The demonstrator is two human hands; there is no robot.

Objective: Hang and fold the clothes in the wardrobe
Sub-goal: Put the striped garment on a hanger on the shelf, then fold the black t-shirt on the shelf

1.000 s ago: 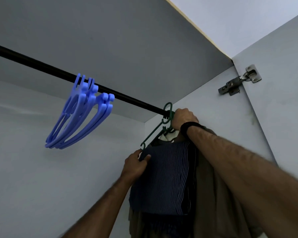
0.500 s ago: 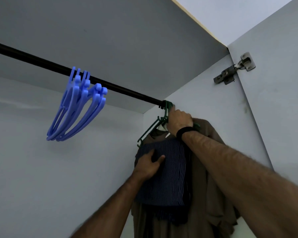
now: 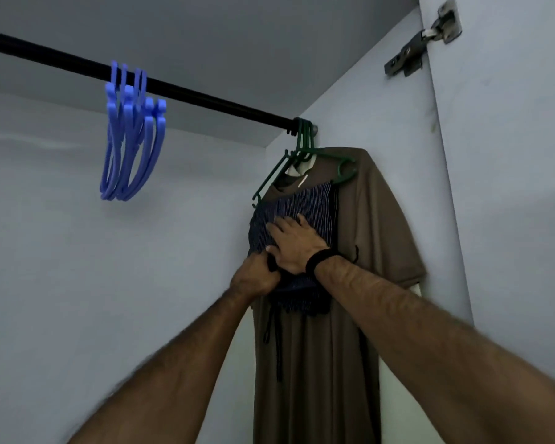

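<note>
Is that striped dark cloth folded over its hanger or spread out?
Folded: the striped cloth drapes doubled over a green hanger, its fringed ends hanging below both hands.

Two bare, hairy forearms, no sleeves. Black wristband (image 3: pixel 317 262) on right wrist, centre frame; left wrist bare.

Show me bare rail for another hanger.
Free: the black rail between the blue hangers and the green hangers, also left of the blue ones. Crowded: the right end by the side wall, where the brown garment, striped cloth and both hands sit.
</note>
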